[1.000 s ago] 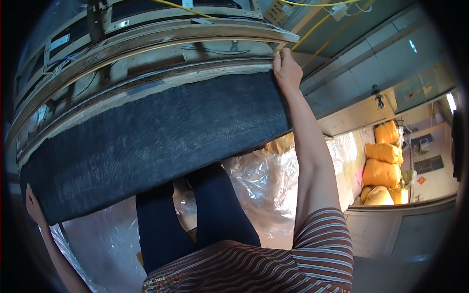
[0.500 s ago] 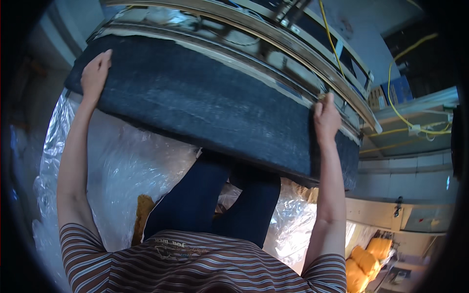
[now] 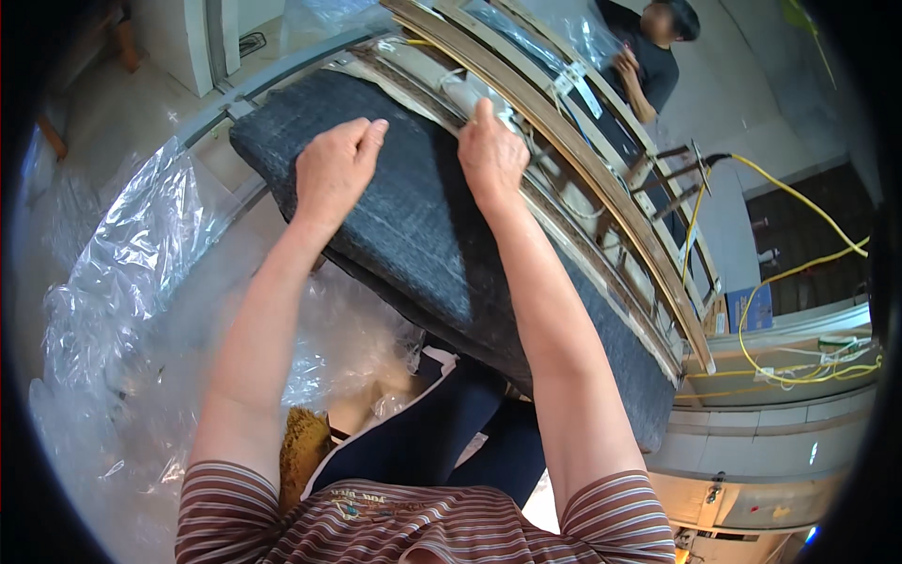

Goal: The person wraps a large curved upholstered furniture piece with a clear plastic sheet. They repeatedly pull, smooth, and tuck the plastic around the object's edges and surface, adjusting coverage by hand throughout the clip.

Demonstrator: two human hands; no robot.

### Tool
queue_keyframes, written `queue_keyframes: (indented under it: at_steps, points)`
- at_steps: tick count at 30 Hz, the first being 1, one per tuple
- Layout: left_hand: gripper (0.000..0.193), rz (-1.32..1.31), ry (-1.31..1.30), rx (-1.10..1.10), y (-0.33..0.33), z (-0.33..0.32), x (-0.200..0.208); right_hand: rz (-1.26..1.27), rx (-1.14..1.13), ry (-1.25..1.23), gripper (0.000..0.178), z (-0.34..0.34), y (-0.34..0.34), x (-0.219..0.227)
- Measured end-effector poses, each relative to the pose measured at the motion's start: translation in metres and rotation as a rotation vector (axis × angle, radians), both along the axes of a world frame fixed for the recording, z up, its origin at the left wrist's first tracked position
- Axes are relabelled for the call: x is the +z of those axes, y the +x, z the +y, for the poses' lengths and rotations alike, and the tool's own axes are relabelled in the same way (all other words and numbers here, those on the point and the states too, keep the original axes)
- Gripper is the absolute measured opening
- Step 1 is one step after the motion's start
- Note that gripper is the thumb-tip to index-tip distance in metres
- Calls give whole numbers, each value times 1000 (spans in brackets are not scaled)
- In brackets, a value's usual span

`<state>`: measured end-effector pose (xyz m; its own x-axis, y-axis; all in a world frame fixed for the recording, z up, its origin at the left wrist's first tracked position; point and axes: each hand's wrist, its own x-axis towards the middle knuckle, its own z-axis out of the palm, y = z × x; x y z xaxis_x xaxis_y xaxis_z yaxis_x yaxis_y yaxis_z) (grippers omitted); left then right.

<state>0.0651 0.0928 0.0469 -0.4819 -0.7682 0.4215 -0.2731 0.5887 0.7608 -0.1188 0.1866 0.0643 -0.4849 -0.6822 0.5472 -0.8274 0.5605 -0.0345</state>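
A long padded panel (image 3: 413,221) covered in dark blue-grey fabric lies across in front of me, its near edge above my legs. My left hand (image 3: 338,174) is a closed fist over the panel's left part, thumb on top. Beside it, my right hand (image 3: 493,155) is closed at the panel's far edge, where a pale strip of material runs along a wooden frame (image 3: 554,122). What either set of fingers holds, if anything, is hidden by the hands themselves. Loops of pale cord and lumps of off-white material show inside the frame behind my right hand.
Clear plastic sheeting (image 3: 122,282) is heaped at the left. A brown fuzzy piece (image 3: 305,451) lies by my leg. Yellow cable (image 3: 799,273) hangs at the right, near a blue box (image 3: 752,308). Another person (image 3: 648,56) in a dark top is beyond the frame.
My hands have come much closer together: the right has moved left along the far edge, the left inward. The view has shifted, bringing the other person into sight.
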Motion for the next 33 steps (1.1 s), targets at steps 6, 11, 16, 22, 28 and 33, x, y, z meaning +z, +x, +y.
queue_keyframes:
  at_steps: [6,11,16,22,28,33]
  points:
    - [39,68,39,8,1,-7,1,-36,149,-109,10,-122,22,-6]
    - [39,78,-1,13,-10,-7,-5,-9,208,-131,17,-142,13,-8]
    - [35,119,35,-87,-7,-10,-8,6,134,-210,13,-57,-12,-14]
    - [37,22,-38,-63,-13,-8,-11,-24,-72,-223,13,159,-35,-1]
    - [41,-171,-176,-135,-12,-35,-27,-59,-478,-85,17,388,-69,10]
    - [48,-179,-253,-164,-20,-10,-22,-19,-757,-65,18,567,-108,7]
